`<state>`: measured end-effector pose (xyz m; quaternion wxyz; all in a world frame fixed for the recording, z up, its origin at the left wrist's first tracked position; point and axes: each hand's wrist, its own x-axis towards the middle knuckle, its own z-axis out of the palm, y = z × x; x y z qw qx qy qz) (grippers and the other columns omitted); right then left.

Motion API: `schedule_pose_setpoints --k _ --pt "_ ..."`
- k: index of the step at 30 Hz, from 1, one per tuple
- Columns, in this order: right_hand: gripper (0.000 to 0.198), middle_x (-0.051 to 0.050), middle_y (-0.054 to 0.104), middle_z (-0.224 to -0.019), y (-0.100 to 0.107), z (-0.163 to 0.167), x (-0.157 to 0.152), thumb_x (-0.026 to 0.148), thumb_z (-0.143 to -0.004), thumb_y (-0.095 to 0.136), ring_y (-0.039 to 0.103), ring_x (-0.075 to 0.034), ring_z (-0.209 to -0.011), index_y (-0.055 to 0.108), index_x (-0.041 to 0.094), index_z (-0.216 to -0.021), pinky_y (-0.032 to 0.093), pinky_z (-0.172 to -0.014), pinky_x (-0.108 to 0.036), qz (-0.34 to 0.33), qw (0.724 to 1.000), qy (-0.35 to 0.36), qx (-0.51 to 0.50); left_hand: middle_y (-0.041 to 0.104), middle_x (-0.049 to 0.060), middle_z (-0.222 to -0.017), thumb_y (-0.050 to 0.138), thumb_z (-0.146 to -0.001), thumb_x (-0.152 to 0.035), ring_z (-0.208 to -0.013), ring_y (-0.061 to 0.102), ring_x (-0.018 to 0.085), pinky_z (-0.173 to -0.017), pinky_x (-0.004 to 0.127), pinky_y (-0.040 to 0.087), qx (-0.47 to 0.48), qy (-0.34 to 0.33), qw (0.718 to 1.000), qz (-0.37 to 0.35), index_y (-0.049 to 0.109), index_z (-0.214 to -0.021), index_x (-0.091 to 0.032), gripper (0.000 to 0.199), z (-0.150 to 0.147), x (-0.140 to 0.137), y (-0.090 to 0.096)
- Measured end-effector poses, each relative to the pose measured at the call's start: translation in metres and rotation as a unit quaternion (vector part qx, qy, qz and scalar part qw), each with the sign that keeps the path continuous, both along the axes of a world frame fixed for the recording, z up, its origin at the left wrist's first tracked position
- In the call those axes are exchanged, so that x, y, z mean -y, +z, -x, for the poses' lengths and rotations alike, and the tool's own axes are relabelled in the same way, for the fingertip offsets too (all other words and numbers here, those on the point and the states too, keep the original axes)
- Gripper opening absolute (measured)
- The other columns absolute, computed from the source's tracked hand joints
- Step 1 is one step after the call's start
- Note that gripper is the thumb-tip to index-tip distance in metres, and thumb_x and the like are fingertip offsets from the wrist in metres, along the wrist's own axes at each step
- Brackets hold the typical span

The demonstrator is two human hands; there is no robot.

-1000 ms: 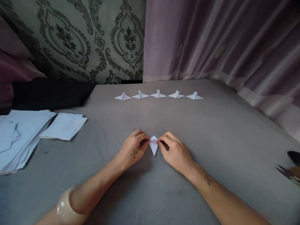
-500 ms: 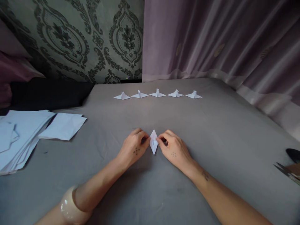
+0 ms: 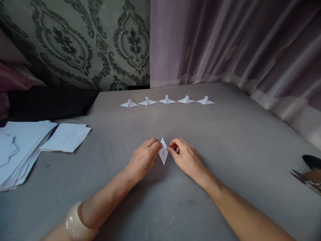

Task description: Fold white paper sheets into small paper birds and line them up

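A small white folded paper [image 3: 164,154], shaped like a tall diamond with a crease down its middle, is held between my two hands just over the grey cloth. My left hand [image 3: 146,154] pinches its left corner with thumb and forefinger. At the right corner, the fingertips of my right hand [image 3: 185,157] close on the paper, the other fingers curled in. Beyond the hands, several folded paper birds [image 3: 167,100] stand in a row with wings spread.
The grey cloth [image 3: 238,140] covers the surface. White paper sheets [image 3: 25,134] and a smaller stack of paper [image 3: 66,137] lie at left, by a black cloth [image 3: 50,102]. Scissors [image 3: 304,180] rest at the right edge. A purple curtain [image 3: 190,43] hangs behind.
My left hand has turned slightly, its fingers now lying over the paper's left edge. The right hand keeps its pinch. The whole view has shifted a little.
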<state>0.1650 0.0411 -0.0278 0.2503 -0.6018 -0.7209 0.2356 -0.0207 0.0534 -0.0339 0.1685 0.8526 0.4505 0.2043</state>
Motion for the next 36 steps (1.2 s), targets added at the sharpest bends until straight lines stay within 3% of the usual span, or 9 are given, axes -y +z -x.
schedule_pose_setpoints --k 4,7,10,14,19,27,32,36 --pt "0.020 -0.002 0.061 -0.093 -0.003 -0.006 0.005 0.016 -0.090 0.048 0.059 -0.014 -0.080 0.062 0.023 -0.104 0.047 -0.072 -0.026 -0.031 0.998 0.049 -0.003 0.062 0.008 -0.103 0.036 -0.092 -0.007 -0.089 0.055 0.020 -0.076 0.032 0.050 -0.088 -0.074 0.992 -0.060 0.059 -0.105 -0.016 0.028 0.003 0.005 0.003" --pt "0.042 -0.004 0.059 -0.099 -0.005 -0.009 0.012 0.007 -0.089 0.041 0.057 -0.016 -0.089 0.058 0.027 -0.121 0.047 -0.078 -0.028 -0.065 0.992 0.097 0.048 0.062 0.008 -0.101 0.037 -0.092 -0.010 -0.087 0.055 0.020 -0.075 0.033 0.052 -0.131 -0.088 0.984 -0.088 0.058 -0.110 -0.015 0.028 0.003 0.011 0.007" --pt "0.051 -0.006 0.057 -0.100 -0.005 -0.008 0.019 0.004 -0.087 0.040 0.055 -0.018 -0.089 0.055 0.030 -0.128 0.047 -0.075 -0.030 -0.085 0.981 0.118 0.124 0.061 0.008 -0.101 0.040 -0.090 -0.009 -0.088 0.055 0.020 -0.077 0.033 0.053 -0.155 -0.089 0.981 -0.081 0.058 -0.110 -0.013 0.027 0.001 0.017 0.011" --pt "0.052 -0.007 0.057 -0.101 -0.001 -0.007 0.023 0.003 -0.086 0.041 0.053 -0.019 -0.086 0.056 0.029 -0.128 0.046 -0.070 -0.030 -0.093 0.971 0.122 0.183 0.060 0.009 -0.099 0.039 -0.087 -0.004 -0.087 0.054 0.020 -0.076 0.032 0.053 -0.154 -0.057 0.984 -0.070 0.059 -0.106 -0.012 0.029 0.000 0.022 0.012" --pt "0.049 -0.007 0.059 -0.102 0.002 -0.008 0.024 0.003 -0.085 0.041 0.055 -0.019 -0.088 0.060 0.027 -0.123 0.046 -0.069 -0.030 -0.094 0.972 0.108 0.187 0.061 0.009 -0.101 0.040 -0.085 -0.002 -0.088 0.055 0.021 -0.077 0.033 0.054 -0.149 -0.025 0.986 -0.072 0.060 -0.104 -0.014 0.031 0.003 0.025 0.009" --pt "0.044 -0.007 0.059 -0.100 0.006 -0.009 0.027 0.004 -0.087 0.039 0.057 -0.019 -0.086 0.062 0.024 -0.118 0.046 -0.066 -0.030 -0.086 0.972 0.098 0.198 0.062 0.009 -0.098 0.039 -0.084 -0.003 -0.086 0.056 0.021 -0.078 0.034 0.054 -0.121 -0.020 0.991 -0.060 0.062 -0.104 -0.013 0.032 0.006 0.025 0.011" --pt "0.042 -0.007 0.059 -0.100 0.001 -0.010 0.023 0.003 -0.084 0.040 0.058 -0.018 -0.091 0.064 0.023 -0.113 0.048 -0.077 -0.030 -0.087 0.987 0.076 0.113 0.062 0.010 -0.097 0.042 -0.083 -0.008 -0.084 0.057 0.021 -0.075 0.034 0.052 -0.042 0.020 0.998 -0.051 0.064 -0.099 -0.014 0.028 0.002 0.024 0.014" --pt "0.042 -0.006 0.059 -0.100 -0.002 -0.010 0.020 0.003 -0.083 0.041 0.058 -0.017 -0.093 0.064 0.022 -0.112 0.048 -0.084 -0.030 -0.076 0.994 0.045 0.060 0.062 0.011 -0.095 0.043 -0.090 -0.020 -0.084 0.057 0.021 -0.075 0.034 0.051 -0.032 0.031 0.998 -0.052 0.064 -0.092 -0.015 0.022 -0.002 0.025 0.014"
